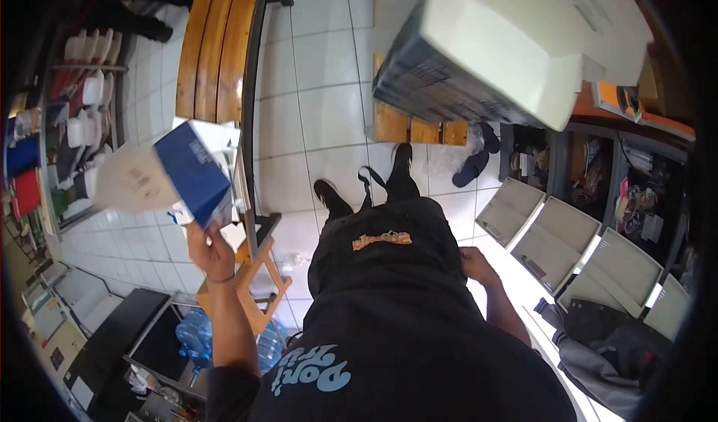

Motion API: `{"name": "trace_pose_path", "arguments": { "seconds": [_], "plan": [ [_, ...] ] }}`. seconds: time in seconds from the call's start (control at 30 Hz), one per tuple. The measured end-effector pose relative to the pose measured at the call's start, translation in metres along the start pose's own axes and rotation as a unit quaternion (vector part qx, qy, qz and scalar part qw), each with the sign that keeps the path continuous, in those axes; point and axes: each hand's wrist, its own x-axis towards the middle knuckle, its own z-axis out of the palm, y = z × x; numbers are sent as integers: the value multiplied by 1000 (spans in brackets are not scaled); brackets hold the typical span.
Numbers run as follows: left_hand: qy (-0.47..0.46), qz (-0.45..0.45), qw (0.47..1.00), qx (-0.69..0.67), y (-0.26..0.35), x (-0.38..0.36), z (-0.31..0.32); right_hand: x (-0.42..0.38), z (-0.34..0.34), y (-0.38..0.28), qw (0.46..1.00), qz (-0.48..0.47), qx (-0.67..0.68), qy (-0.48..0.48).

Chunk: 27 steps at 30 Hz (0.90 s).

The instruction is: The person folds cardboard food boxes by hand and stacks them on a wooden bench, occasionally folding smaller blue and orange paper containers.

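Observation:
My left hand (212, 251) grips the lower corner of a blue-and-beige folded card (193, 169) with small print on it. It is held up over the end of a slatted wooden bench (217, 55), and its beige part is blurred. White papers (238, 175) lie behind the card on the bench. My right hand (476, 263) hangs at my right hip, beside the edge of my black apron (385, 261); its fingertips are hidden there.
A large white-and-dark box (486, 55) stands ahead on the right. Open locker doors (557, 239) line the right side, with a dark jacket (609, 347) over the near ones. Dark slippers (473, 164) lie on the tiles. Blue water bottles (196, 336) and a wooden stool (254, 287) are at left.

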Motion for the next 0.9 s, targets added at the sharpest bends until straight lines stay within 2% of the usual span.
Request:
{"name": "trace_pose_path", "arguments": {
  "seconds": [0.03, 0.07, 0.1, 0.13, 0.17, 0.2, 0.27, 0.33, 0.4, 0.43, 0.47, 0.5, 0.53, 0.57, 0.6, 0.63, 0.67, 0.77, 0.9],
  "plan": [
    [25, 47, 999, 6, 21, 16, -3, 17, -28, 11, 986, -48, -157, 19],
    [28, 112, 993, 14, 50, 39, -6, 21, -47, -6, 961, -87, -232, 124],
    [36, 176, 983, 23, 82, 63, -9, 22, -71, -30, 924, -197, -242, 221],
    [14, 187, 982, -5, 113, 83, -11, 30, -94, -51, 904, -263, -165, 295],
    [-8, 199, 979, -31, 148, 104, -15, 34, -116, -74, 874, -356, -38, 329],
    [-34, 262, 964, -1, 183, 127, -14, 23, -139, -112, 880, -367, 83, 291],
    [-72, 354, 931, 62, 256, 167, -7, -9, -163, -181, 817, -452, 177, 312],
    [-123, 415, 901, 13, 303, 188, 13, -36, -173, -230, 806, -462, 246, 278],
    [-150, 482, 863, 32, 338, 201, 43, -31, -175, -255, 837, -439, 208, 251],
    [-137, 512, 848, 17, 346, 205, 65, -26, -174, -261, 830, -447, 279, 179],
    [-185, 530, 827, 32, 349, 210, 79, -25, -171, -265, 792, -441, 421, 46],
    [-202, 521, 829, 32, 345, 211, 96, -25, -169, -267, 731, -410, 542, -69],
    [-220, 513, 829, 31, 336, 212, 115, -27, -168, -271, 702, -401, 578, -110],
    [-239, 504, 830, 29, 329, 214, 129, -17, -171, -270, 758, -486, 435, -4],
    [-256, 472, 843, 30, 324, 215, 136, -7, -173, -270, 793, -534, 247, 158],
    [-273, 439, 856, 30, 320, 214, 140, 4, -176, -270, 775, -540, 104, 310],
    [-287, 405, 868, 29, 315, 214, 146, -2, -182, -274, 780, -537, 128, 297],
    [-288, 404, 868, 15, 298, 212, 157, -5, -191, -274, 803, -517, 153, 254],
    [-321, 408, 844, 137, 314, 221, 136, -20, -193, -277, 831, -474, 102, 271]
  ]
}}
